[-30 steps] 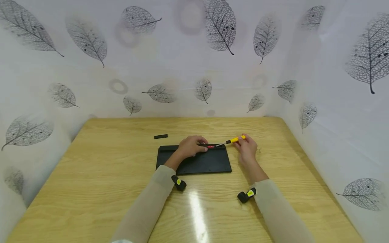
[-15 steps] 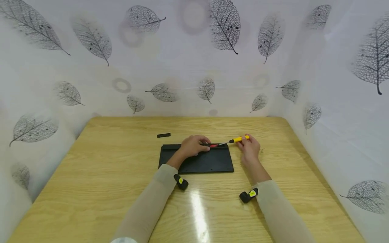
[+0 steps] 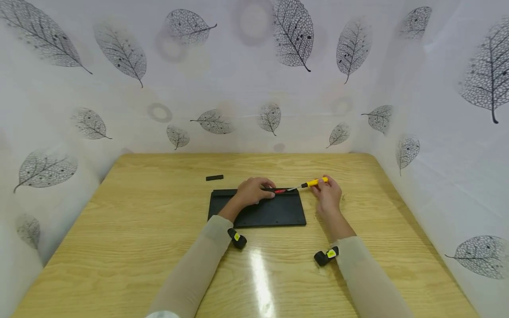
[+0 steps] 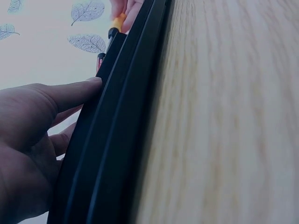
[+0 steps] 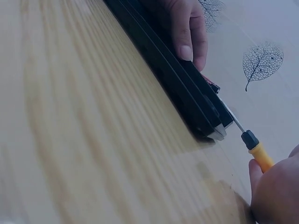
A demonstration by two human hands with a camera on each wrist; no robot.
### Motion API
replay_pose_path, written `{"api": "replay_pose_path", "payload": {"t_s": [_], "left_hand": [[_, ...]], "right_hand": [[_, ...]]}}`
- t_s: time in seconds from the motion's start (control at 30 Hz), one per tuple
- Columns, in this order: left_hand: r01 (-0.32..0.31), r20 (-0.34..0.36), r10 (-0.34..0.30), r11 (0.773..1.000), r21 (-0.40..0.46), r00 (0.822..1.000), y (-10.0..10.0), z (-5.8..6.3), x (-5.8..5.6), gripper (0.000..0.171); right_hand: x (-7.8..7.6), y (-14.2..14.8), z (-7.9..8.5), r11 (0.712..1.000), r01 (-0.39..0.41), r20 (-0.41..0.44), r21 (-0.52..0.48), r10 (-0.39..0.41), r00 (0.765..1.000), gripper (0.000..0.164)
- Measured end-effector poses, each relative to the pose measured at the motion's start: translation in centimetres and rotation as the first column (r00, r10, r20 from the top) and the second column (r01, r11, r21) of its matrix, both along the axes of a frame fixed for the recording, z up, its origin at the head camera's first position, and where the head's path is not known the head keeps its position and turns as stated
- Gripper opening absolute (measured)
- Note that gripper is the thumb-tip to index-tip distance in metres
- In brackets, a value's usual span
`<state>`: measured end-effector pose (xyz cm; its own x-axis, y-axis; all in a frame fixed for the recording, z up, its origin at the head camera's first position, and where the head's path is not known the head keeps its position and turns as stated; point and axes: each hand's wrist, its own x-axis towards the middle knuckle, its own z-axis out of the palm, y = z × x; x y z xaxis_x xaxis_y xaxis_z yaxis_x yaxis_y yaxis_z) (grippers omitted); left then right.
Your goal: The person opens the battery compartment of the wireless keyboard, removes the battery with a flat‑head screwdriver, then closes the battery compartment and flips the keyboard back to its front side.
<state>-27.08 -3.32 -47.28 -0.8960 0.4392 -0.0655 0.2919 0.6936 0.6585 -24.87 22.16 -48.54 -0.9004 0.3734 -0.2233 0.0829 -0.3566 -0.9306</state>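
A black keyboard (image 3: pixel 274 214) lies underside up, its thick ridge along the far side. My left hand (image 3: pixel 251 192) grips that ridge, thumb on the near side and the other fingers behind it, as the left wrist view shows. In the open compartment of the ridge is a red battery (image 3: pixel 280 191), just right of my left thumb. My right hand (image 3: pixel 328 195) holds a screwdriver (image 3: pixel 317 182) by its yellow handle, past the keyboard's right end. The metal shaft slants down leftward, its tip at the battery's right end (image 5: pixel 215 87).
A small black strip (image 3: pixel 214 177), like a battery cover, lies on the wooden table (image 3: pixel 139 212) behind the keyboard's left part. A white leaf-print curtain (image 3: pixel 238 88) surrounds the table at the back and sides.
The head view has shifted slightly. The screwdriver has drawn a little to the right relative to the keyboard, its tip still at the battery. My left hand keeps its grip on the ridge.
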Motion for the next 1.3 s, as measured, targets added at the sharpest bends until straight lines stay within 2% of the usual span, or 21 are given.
{"api": "replay_pose_path", "payload": {"t_s": [0.13, 0.3, 0.47, 0.6, 0.63, 0.77, 0.93, 1.03, 1.2, 1.3], "left_hand": [[-0.006, -0.011, 0.006, 1.000, -0.003, 1.000, 0.0, -0.1, 0.0, 0.030], [-0.010, -0.022, 0.010, 1.000, -0.008, 1.000, 0.0, -0.1, 0.0, 0.030], [-0.008, -0.018, 0.008, 1.000, -0.010, 1.000, -0.1, 0.0, 0.0, 0.030], [-0.011, -0.018, 0.010, 1.000, -0.013, 1.000, -0.1, 0.0, 0.1, 0.030], [-0.011, -0.018, 0.011, 1.000, -0.011, 1.000, -0.1, 0.1, 0.1, 0.030], [-0.013, -0.018, 0.012, 1.000, -0.006, 1.000, 0.0, 0.0, 0.1, 0.029], [-0.008, -0.017, 0.008, 1.000, -0.007, 1.000, -0.1, -0.2, 0.1, 0.029], [-0.008, -0.016, 0.008, 1.000, -0.013, 1.000, -0.1, -0.3, 0.2, 0.029], [-0.015, -0.032, 0.014, 1.000, -0.026, 0.999, 0.0, -0.3, 0.2, 0.029], [-0.012, -0.039, 0.011, 1.000, -0.024, 0.999, -0.1, -0.3, 0.1, 0.029]], "right_hand": [[0.2, 0.0, 0.1, 0.997, 0.000, -0.044, 0.083, 0.004, 0.999, 0.051], [0.4, -0.2, 0.2, 0.977, 0.025, -0.140, 0.210, 0.005, 0.990, 0.047], [0.6, -0.5, 0.5, 0.928, 0.034, -0.215, 0.370, 0.050, 0.975, 0.045], [0.7, -0.6, 0.8, 0.909, 0.017, -0.256, 0.417, 0.100, 0.961, 0.045], [0.7, -0.6, 0.9, 0.905, 0.011, -0.258, 0.425, 0.110, 0.960, 0.044], [0.8, -0.1, 1.6, 0.857, -0.021, -0.224, 0.515, 0.158, 0.962, 0.044], [0.7, 1.5, 2.3, 0.767, -0.113, -0.159, 0.632, 0.271, 0.949, 0.043], [0.9, 2.5, 2.6, 0.685, -0.159, -0.107, 0.711, 0.330, 0.938, 0.042], [1.2, 3.9, 4.2, 0.504, -0.241, 0.001, 0.829, 0.431, 0.903, 0.038], [1.4, 4.5, 5.4, 0.364, -0.294, 0.095, 0.884, 0.477, 0.874, 0.035]]}}
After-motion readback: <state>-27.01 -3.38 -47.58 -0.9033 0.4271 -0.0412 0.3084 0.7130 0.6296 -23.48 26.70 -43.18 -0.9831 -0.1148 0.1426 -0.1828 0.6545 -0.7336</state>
